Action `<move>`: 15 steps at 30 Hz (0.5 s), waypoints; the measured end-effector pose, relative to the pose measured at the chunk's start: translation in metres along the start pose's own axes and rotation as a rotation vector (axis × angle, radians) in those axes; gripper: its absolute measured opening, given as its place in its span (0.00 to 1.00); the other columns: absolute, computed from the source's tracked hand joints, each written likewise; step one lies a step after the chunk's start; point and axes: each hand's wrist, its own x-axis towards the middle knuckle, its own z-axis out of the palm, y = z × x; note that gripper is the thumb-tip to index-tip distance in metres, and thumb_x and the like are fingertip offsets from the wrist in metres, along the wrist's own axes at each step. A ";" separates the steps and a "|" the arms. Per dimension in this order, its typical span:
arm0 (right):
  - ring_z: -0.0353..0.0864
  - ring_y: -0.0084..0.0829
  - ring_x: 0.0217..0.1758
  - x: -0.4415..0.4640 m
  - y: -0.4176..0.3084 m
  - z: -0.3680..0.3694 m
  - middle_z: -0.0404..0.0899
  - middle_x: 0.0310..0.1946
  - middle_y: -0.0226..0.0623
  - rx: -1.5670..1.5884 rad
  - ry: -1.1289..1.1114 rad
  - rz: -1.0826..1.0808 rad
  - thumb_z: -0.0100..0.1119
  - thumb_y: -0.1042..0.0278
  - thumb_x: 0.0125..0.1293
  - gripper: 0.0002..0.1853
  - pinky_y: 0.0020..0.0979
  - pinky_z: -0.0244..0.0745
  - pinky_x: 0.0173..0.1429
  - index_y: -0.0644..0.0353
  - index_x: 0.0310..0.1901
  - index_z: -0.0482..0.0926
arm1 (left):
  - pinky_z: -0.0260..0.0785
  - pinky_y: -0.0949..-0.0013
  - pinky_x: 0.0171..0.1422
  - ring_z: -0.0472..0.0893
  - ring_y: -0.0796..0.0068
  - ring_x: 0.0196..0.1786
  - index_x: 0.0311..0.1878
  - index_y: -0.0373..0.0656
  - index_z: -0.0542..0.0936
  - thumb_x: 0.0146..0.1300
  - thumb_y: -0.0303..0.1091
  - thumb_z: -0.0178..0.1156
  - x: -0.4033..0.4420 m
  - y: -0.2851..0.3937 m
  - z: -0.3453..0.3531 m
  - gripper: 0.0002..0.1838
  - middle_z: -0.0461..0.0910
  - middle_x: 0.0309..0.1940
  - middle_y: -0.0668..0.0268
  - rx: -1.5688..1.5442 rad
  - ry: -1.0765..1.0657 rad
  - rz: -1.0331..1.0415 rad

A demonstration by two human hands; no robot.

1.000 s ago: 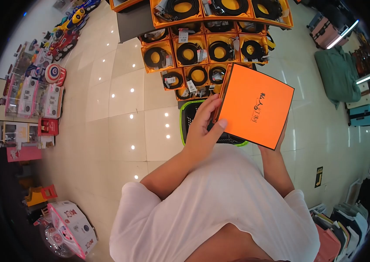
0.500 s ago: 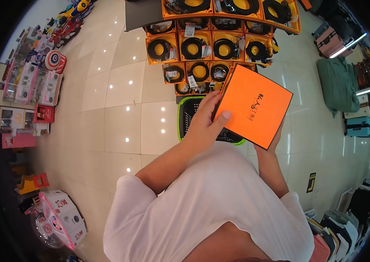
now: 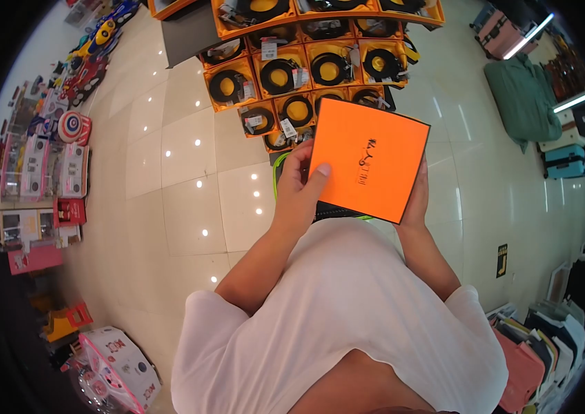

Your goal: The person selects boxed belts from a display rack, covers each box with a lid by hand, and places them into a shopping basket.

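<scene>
An orange square gift box [image 3: 389,183] with dark edges and black lettering is held up in front of my chest, its printed face toward me. My left hand [image 3: 299,193] grips its left side, thumb on the face and fingers behind the edge. My right hand [image 3: 415,200] is closed on the right side, with its fingers mostly hidden behind the box. Below the box, a dark shopping basket with a green rim [image 3: 279,171] is largely covered. Beyond it stands a stepped display of coiled black belts [image 3: 278,76] in open orange boxes, several with white tags.
Toys and boxed playsets [image 3: 33,169] line the left side on the tiled floor [image 3: 182,221]. To the right stand suitcases [image 3: 565,162] and a green-covered item [image 3: 523,100]. Bags [image 3: 520,362] are at lower right, and a pink-and-white toy [image 3: 123,372] at lower left.
The box has shifted left in view and turned slightly counterclockwise, both hands staying on it. The belt display has also slid left, and less of the basket shows.
</scene>
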 end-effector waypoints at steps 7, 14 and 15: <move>0.64 0.32 0.69 -0.003 -0.006 0.015 0.55 0.71 0.40 -0.003 0.010 -0.024 0.35 0.51 0.76 0.35 0.34 0.66 0.67 0.59 0.74 0.36 | 0.61 0.68 0.67 0.69 0.71 0.61 0.64 0.33 0.61 0.68 0.34 0.55 -0.003 -0.002 0.005 0.26 0.69 0.59 0.59 -0.143 0.086 -0.064; 0.51 0.32 0.75 -0.009 0.009 0.001 0.50 0.73 0.43 -0.174 -0.110 -0.093 0.36 0.45 0.75 0.39 0.34 0.50 0.75 0.64 0.74 0.37 | 0.65 0.69 0.64 0.72 0.73 0.60 0.66 0.36 0.63 0.70 0.43 0.53 -0.001 0.006 -0.001 0.28 0.72 0.58 0.61 -0.088 -0.017 -0.194; 0.48 0.33 0.76 -0.010 0.008 -0.001 0.48 0.73 0.44 -0.255 -0.188 -0.150 0.37 0.43 0.74 0.41 0.34 0.46 0.76 0.65 0.74 0.37 | 0.65 0.69 0.64 0.72 0.73 0.60 0.66 0.36 0.63 0.70 0.43 0.53 -0.001 0.003 -0.003 0.28 0.72 0.58 0.61 -0.081 -0.028 -0.197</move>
